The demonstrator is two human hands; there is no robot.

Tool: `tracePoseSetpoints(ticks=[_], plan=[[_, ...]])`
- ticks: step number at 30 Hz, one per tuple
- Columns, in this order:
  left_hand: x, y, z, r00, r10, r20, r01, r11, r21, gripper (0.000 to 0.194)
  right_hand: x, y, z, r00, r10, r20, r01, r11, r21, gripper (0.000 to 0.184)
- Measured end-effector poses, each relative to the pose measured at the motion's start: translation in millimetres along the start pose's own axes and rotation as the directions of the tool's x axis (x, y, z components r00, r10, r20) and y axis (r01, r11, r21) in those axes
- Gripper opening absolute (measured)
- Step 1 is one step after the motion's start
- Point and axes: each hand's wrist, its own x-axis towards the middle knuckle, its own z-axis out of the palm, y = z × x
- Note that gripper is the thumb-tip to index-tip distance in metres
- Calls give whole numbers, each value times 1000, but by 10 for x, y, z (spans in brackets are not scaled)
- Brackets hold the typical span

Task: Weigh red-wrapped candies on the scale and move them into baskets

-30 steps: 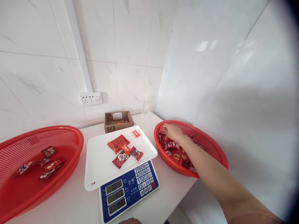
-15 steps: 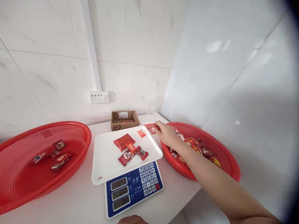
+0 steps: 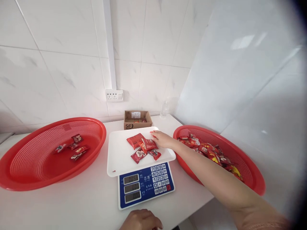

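Note:
A white scale (image 3: 146, 185) with a blue keypad panel stands on the table; its weighing tray (image 3: 117, 153) bears several red candy packets (image 3: 139, 155). One larger red packet (image 3: 150, 144) lies on top of the others. Over the tray's far right corner, my right hand (image 3: 163, 139) has its fingers pinched at a small red candy (image 3: 153, 132), partly hidden by the fingertips. My left hand (image 3: 142, 220) is curled at the table's front edge, below the scale. A trace of red shows under its fingers, too little to name.
Red plastic baskets flank the scale: the left basket (image 3: 21, 179) with several packets, the right basket (image 3: 254, 175) with many more. Behind the tray are an open cardboard box (image 3: 137, 125) with packets and a clear plastic bottle (image 3: 164, 109) by the wall.
My right hand has come left from beside the right basket onto the tray. The red packet it held now lies on the pile. More of my left hand shows, and the view has shifted.

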Motion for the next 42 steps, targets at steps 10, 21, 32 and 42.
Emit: tracePoseSetpoints(ticks=[10,21,32,42], plan=[[-35,202,-158,1000,9,-8,-9,999,40,20,-172,-145,-178,977,114,-181,-123,992,-34,12],[-48,394,-232,997,65,40,-71,981,183,15,-1672,287,-276,595,646,-478,-400,754,520,36],[-37,345,-232,998,65,-20,-60,980,192,12,-1713,344,126,712,616,-338,-529,786,319,44],[-21,333,-221,998,69,-14,-65,983,170,12,-1721,321,148,690,620,-373,-546,785,294,35]])
